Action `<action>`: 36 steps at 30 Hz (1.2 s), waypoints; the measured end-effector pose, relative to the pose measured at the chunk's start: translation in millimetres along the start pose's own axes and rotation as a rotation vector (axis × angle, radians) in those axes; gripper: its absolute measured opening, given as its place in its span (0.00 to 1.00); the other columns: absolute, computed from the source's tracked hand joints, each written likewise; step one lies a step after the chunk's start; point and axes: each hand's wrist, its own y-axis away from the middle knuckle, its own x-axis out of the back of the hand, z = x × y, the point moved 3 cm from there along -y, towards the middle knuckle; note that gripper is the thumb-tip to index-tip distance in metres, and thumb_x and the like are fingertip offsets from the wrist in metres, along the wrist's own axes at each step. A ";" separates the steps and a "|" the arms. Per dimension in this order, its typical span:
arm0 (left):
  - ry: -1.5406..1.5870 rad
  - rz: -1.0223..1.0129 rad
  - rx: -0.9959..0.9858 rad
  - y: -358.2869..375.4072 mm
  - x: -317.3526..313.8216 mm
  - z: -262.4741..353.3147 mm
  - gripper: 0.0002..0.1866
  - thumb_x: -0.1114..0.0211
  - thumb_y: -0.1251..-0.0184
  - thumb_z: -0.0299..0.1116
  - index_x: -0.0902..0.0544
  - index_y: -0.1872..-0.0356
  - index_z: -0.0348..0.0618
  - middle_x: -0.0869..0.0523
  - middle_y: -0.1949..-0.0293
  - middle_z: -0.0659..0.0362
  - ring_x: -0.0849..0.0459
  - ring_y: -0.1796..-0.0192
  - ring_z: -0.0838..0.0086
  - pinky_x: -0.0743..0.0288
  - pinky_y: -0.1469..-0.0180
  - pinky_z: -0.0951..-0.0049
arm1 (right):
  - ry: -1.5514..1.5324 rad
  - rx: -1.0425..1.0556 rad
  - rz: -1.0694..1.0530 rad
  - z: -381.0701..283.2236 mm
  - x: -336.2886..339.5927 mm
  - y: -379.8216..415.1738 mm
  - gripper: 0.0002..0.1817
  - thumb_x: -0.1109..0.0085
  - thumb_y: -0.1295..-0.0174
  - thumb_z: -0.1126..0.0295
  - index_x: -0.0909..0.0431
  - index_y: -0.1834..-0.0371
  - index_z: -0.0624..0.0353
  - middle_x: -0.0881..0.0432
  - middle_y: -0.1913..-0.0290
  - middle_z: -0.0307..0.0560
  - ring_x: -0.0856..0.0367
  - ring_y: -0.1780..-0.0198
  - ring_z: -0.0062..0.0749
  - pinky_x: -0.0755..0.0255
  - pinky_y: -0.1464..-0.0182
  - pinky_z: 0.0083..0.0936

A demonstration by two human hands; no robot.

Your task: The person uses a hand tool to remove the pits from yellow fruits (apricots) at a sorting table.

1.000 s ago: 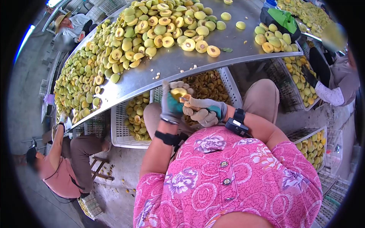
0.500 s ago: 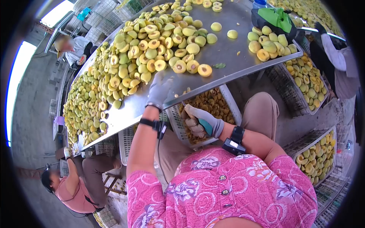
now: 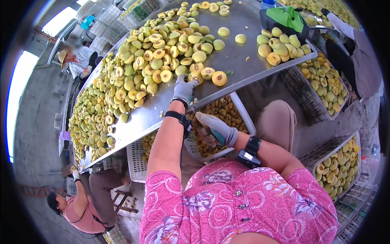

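My left hand (image 3: 185, 88), in a pale grey glove, is at the near edge of the fruit heap, its fingers closed on a halved apricot (image 3: 196, 77). More apricot halves (image 3: 219, 78) lie just right of it, some cut side up with brown pits. Closer to my body, over a white crate (image 3: 243, 112) of small brownish-yellow pieces, my right hand (image 3: 214, 128) is closed. Its glove is pale with stained fingers. A teal patch shows at its palm, and I cannot make out what it holds.
A large heap of apricots (image 3: 142, 61) covers much of the metal table (image 3: 231, 55). A smaller pile (image 3: 280, 48) sits by a green bag (image 3: 286, 18). Crates of fruit (image 3: 339, 166) stand at right. Co-workers sit at lower left (image 3: 83, 203) and upper left; another is at upper right.
My left hand has moved right and forward from bare table onto a fruit half, its spread fingers now closed. My right hand stays over the crate, turned slightly.
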 end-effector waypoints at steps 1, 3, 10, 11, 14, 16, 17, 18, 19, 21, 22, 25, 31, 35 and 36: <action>-0.001 -0.002 -0.005 -1.4 -1.4 -2.4 0.25 0.27 0.47 0.30 0.25 0.48 0.38 0.18 0.65 0.62 0.24 0.70 0.82 0.32 0.74 0.78 | 0.001 0.005 0.000 -1.1 -1.0 1.1 0.21 0.52 0.31 0.43 0.30 0.57 0.49 0.35 0.79 0.30 0.39 0.87 0.16 0.44 0.87 0.18; 0.296 -0.074 0.131 15.4 -0.5 17.0 0.21 0.29 0.47 0.30 0.25 0.52 0.41 0.18 0.65 0.63 0.23 0.69 0.81 0.30 0.71 0.76 | 0.098 0.075 -0.001 -5.1 -3.4 4.2 0.19 0.52 0.30 0.44 0.30 0.57 0.49 0.34 0.79 0.32 0.41 0.88 0.17 0.45 0.88 0.18; 1.259 0.012 0.184 71.3 28.3 24.1 0.18 0.44 0.38 0.42 0.24 0.53 0.42 0.19 0.53 0.50 0.20 0.53 0.55 0.25 0.47 0.48 | 0.342 0.201 0.142 -17.5 3.9 5.1 0.18 0.53 0.28 0.49 0.32 0.59 0.54 0.30 0.79 0.35 0.36 0.89 0.19 0.44 0.90 0.19; 1.510 -0.035 0.185 83.7 30.6 25.3 0.20 0.46 0.36 0.44 0.24 0.51 0.40 0.20 0.51 0.47 0.20 0.49 0.52 0.27 0.43 0.43 | 0.341 0.190 0.135 -17.3 3.0 3.3 0.18 0.53 0.28 0.49 0.32 0.59 0.54 0.30 0.79 0.35 0.36 0.89 0.19 0.44 0.90 0.19; 1.544 -0.099 0.207 113.4 37.2 16.6 0.20 0.52 0.31 0.42 0.25 0.47 0.39 0.20 0.50 0.46 0.22 0.47 0.51 0.28 0.40 0.42 | 0.504 0.219 0.214 -19.7 -1.9 2.6 0.17 0.53 0.28 0.52 0.31 0.59 0.56 0.29 0.78 0.35 0.34 0.88 0.18 0.41 0.89 0.19; 1.478 -0.138 0.140 128.4 37.5 14.8 0.16 0.53 0.26 0.39 0.26 0.46 0.41 0.20 0.52 0.49 0.21 0.48 0.53 0.26 0.41 0.45 | 0.597 0.247 0.214 -17.7 -2.5 0.3 0.16 0.53 0.28 0.53 0.31 0.58 0.56 0.29 0.78 0.35 0.34 0.88 0.17 0.40 0.88 0.19; 1.478 -0.132 0.143 136.2 36.4 16.7 0.16 0.53 0.26 0.39 0.26 0.46 0.41 0.20 0.52 0.49 0.21 0.48 0.53 0.26 0.41 0.45 | 0.686 0.284 0.219 -18.0 -5.0 0.6 0.15 0.53 0.27 0.54 0.31 0.58 0.56 0.29 0.77 0.36 0.33 0.87 0.17 0.39 0.87 0.19; 1.455 -0.113 0.133 142.8 35.7 19.8 0.16 0.51 0.25 0.40 0.27 0.46 0.41 0.21 0.52 0.50 0.21 0.48 0.53 0.25 0.41 0.47 | 0.739 0.269 0.231 -18.2 -6.8 2.1 0.16 0.53 0.27 0.55 0.30 0.57 0.58 0.28 0.77 0.36 0.33 0.86 0.17 0.38 0.86 0.19; 1.432 -0.096 0.122 147.8 34.4 21.1 0.17 0.49 0.24 0.42 0.27 0.45 0.41 0.21 0.52 0.50 0.21 0.48 0.54 0.25 0.41 0.50 | 0.737 0.268 0.233 -18.5 -10.2 3.8 0.16 0.53 0.27 0.55 0.30 0.57 0.58 0.28 0.77 0.36 0.33 0.86 0.17 0.38 0.86 0.19; 1.396 -0.136 0.109 152.2 29.5 16.7 0.17 0.45 0.25 0.42 0.28 0.44 0.42 0.21 0.51 0.52 0.20 0.48 0.57 0.24 0.42 0.55 | 0.819 0.257 0.263 -19.0 -14.6 5.8 0.18 0.53 0.27 0.54 0.29 0.54 0.60 0.28 0.76 0.36 0.32 0.86 0.17 0.38 0.86 0.20; 1.398 -0.126 0.121 151.1 26.3 8.8 0.17 0.45 0.25 0.42 0.28 0.44 0.42 0.21 0.52 0.53 0.20 0.49 0.59 0.23 0.43 0.58 | 0.818 0.259 0.265 -18.8 -14.2 5.8 0.18 0.53 0.27 0.54 0.29 0.54 0.60 0.28 0.76 0.36 0.32 0.86 0.17 0.38 0.86 0.20; 1.404 -0.100 0.146 154.1 18.3 9.7 0.18 0.44 0.26 0.44 0.27 0.46 0.42 0.20 0.54 0.55 0.19 0.51 0.64 0.23 0.46 0.63 | 0.822 0.277 0.264 -19.4 -13.1 5.6 0.20 0.53 0.27 0.53 0.29 0.51 0.61 0.28 0.76 0.36 0.32 0.86 0.18 0.38 0.87 0.21; 1.314 -0.014 0.144 154.0 10.0 3.5 0.20 0.42 0.27 0.49 0.24 0.50 0.41 0.20 0.57 0.57 0.19 0.53 0.69 0.22 0.49 0.67 | 0.775 0.203 0.252 -14.5 -7.0 5.2 0.21 0.54 0.27 0.54 0.30 0.47 0.62 0.28 0.77 0.37 0.32 0.86 0.19 0.38 0.87 0.22; 1.214 0.066 0.099 161.5 11.8 16.9 0.21 0.45 0.27 0.50 0.24 0.53 0.40 0.20 0.60 0.58 0.19 0.57 0.70 0.22 0.55 0.69 | 0.816 0.211 0.252 -12.5 -14.9 8.8 0.20 0.54 0.27 0.54 0.29 0.49 0.62 0.28 0.75 0.38 0.32 0.86 0.21 0.39 0.87 0.24; 1.212 0.066 0.101 163.9 13.6 23.2 0.21 0.45 0.27 0.50 0.24 0.53 0.40 0.20 0.60 0.58 0.19 0.57 0.70 0.22 0.55 0.69 | 0.814 0.223 0.246 -11.9 -14.7 8.5 0.20 0.54 0.27 0.54 0.29 0.50 0.61 0.28 0.75 0.38 0.32 0.86 0.21 0.39 0.87 0.24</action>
